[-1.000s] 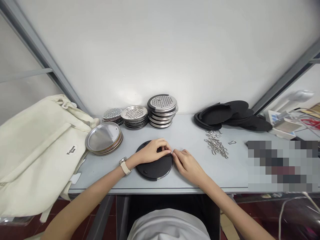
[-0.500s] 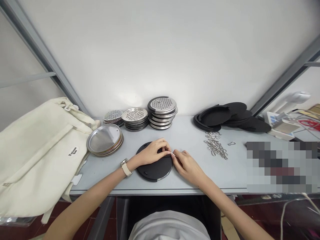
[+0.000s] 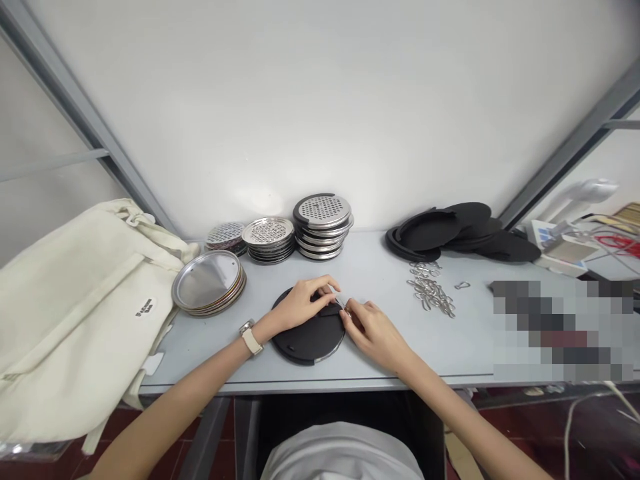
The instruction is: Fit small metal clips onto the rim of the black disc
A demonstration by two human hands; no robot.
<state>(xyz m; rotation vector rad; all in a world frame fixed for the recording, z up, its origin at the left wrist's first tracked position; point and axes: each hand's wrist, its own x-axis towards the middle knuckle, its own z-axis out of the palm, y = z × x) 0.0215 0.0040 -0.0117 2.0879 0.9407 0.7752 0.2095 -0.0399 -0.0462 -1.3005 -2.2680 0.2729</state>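
A black round disc with a raised rim lies flat near the table's front edge. My left hand rests over its upper part, with the lower fingers bent at the far rim and the forefinger lifted apart from the thumb. At the disc's right edge, my right hand pinches a small metal wire clip. The clip's end reaches toward my left fingertips; whether it is fastened to the disc is hidden. Similar clips lie in a loose pile to the right.
Behind the disc stand perforated metal plates in stacks and a taller stack. Plain metal discs are piled left, beside a cream bag. Black covers lie back right, near a power strip.
My left forefinger has lifted and opened away from the thumb. The clip in my right fingers has turned and shows more steeply. The disc stays in place.
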